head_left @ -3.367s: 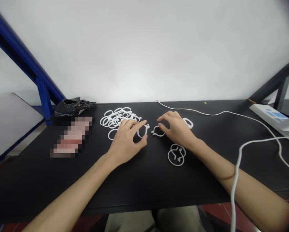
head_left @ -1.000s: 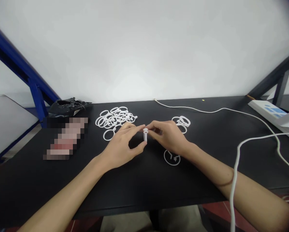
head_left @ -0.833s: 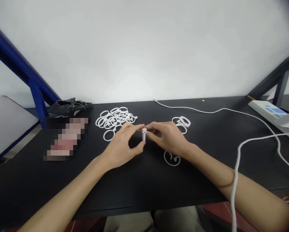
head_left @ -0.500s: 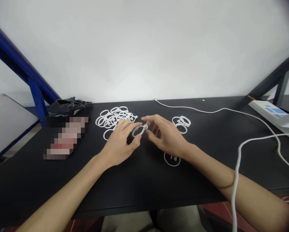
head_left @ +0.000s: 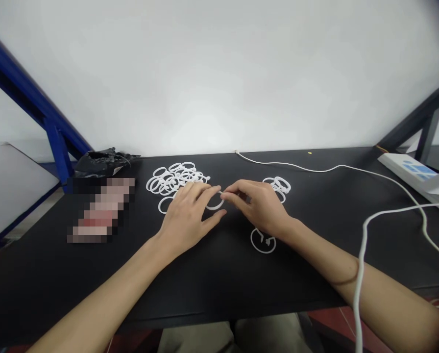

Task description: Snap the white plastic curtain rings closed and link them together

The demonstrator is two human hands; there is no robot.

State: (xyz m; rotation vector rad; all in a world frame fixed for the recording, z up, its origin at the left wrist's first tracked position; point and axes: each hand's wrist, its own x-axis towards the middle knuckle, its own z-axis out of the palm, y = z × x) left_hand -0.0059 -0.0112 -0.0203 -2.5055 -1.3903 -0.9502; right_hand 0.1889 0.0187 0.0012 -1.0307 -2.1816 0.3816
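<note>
Lowered since a moment ago: white ring (head_left: 215, 203) now flat on table (head_left: 212, 274), pinched between left hand (head_left: 188, 215) and right hand (head_left: 261, 206) fingertips. Bare room toward near edge; ring pile (head_left: 175, 179) behind.

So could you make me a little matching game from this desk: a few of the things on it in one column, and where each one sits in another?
Things
1. big pile of white plastic rings
2. small cluster of white plastic rings
3. crumpled black plastic bag
4. white power strip

Places
A. far right edge of the black table
B. far left corner, by the blue metal frame
C. beyond the left hand
D. just beyond the right hand

Pairs: 1-C, 2-D, 3-B, 4-A
</note>
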